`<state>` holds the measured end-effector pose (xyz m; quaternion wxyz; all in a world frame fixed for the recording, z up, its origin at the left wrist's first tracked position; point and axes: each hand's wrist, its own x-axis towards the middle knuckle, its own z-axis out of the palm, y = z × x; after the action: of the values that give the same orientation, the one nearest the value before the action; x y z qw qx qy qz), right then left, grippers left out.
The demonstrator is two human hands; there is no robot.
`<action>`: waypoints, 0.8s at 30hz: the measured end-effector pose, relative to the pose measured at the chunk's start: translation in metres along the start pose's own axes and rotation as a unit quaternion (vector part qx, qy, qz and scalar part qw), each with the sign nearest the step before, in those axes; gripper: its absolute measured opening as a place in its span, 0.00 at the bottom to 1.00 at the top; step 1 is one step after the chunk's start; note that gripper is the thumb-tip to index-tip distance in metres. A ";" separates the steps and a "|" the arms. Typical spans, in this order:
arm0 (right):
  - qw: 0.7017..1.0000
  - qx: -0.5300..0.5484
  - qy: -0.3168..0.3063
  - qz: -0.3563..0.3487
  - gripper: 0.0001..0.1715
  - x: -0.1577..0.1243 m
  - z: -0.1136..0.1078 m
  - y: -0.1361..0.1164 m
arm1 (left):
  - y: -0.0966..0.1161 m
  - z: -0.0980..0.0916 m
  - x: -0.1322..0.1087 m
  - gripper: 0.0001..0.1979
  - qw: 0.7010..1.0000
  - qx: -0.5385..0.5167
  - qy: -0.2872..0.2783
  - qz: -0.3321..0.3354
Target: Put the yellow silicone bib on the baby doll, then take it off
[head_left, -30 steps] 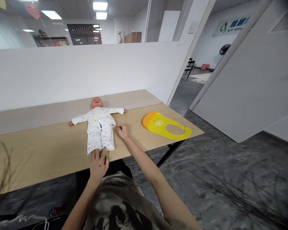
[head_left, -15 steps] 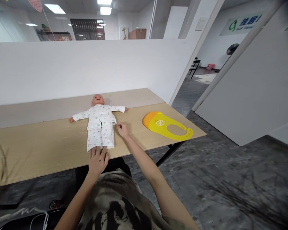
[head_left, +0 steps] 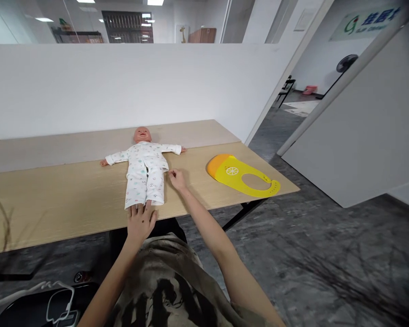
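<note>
Pinching fingertips of the right hand [head_left: 177,179] are closed on the shirt edge of the doll [head_left: 146,168], laid face-up on the table [head_left: 54,204], its feet touched nearer by the flat, spread left hand [head_left: 140,222], a yellow bib [head_left: 240,175] lying well right of the pinch.

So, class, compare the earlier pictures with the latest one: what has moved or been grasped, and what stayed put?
Nothing visibly moved; only the view shifted. The left hand stays at the feet of the doll, the right hand stays beside its hip, and the yellow bib lies untouched on the table.
</note>
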<state>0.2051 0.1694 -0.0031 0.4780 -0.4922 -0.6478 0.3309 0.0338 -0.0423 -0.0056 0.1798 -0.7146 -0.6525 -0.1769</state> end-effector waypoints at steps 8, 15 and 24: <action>1.000 0.009 -0.006 -0.002 0.09 -0.002 -0.002 -0.003 | 0.008 0.003 0.000 0.24 0.999 -0.044 0.007 -0.004; 0.999 0.027 0.024 0.024 0.10 -0.014 -0.017 0.001 | 0.004 0.006 0.001 0.25 0.999 -0.043 0.012 0.003; 0.988 -0.095 0.121 0.025 0.20 -0.053 -0.137 0.047 | 0.004 0.003 0.002 0.25 0.999 -0.036 0.019 0.017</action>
<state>0.3527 0.1268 -0.0168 0.4959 -0.5877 -0.6012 0.2174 0.0379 -0.0392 -0.0069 0.1692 -0.7281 -0.6300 -0.2106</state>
